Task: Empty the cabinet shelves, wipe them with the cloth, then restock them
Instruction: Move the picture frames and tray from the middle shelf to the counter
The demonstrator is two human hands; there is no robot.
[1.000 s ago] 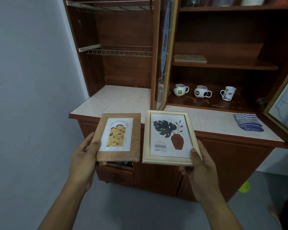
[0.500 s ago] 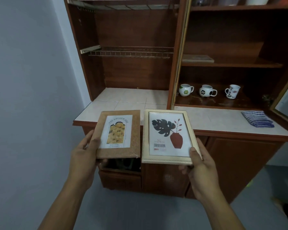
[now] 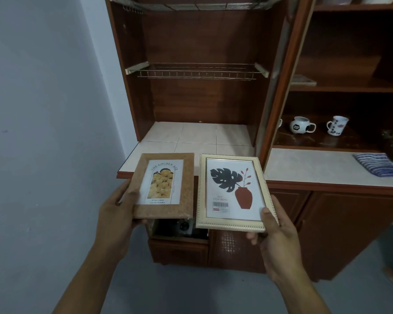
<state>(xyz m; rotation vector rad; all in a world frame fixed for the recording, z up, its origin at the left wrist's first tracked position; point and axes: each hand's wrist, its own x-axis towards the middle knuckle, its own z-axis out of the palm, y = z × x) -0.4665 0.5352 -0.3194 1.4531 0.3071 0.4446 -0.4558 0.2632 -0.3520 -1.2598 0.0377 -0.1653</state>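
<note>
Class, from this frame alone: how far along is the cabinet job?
Done: the left bay's wire rack and tiled base look bare. In hand: the left hand grips a brown frame, the right hand a cream frame. Left: mugs sit on the right shelf and the folded cloth lies on the counter, so wiping probably hasn't begun.

A brown woven-textured picture frame (image 3: 163, 185) with a yellow flower print is at 7 o'clock, face-up, gripped at its left edge by the left hand (image 3: 118, 211). Just beside it at 5 o'clock, the right hand (image 3: 275, 234) holds a cream beaded picture frame (image 3: 232, 192) showing a dark leaf and red vase. A folded blue-and-white striped cloth (image 3: 378, 165) lies on the tiled tabletop (image 3: 304, 164) at 3 o'clock; two white mugs (image 3: 301, 125) stand upright on the dark wooden cabinet shelf (image 3: 327, 141) at 2 o'clock
</note>
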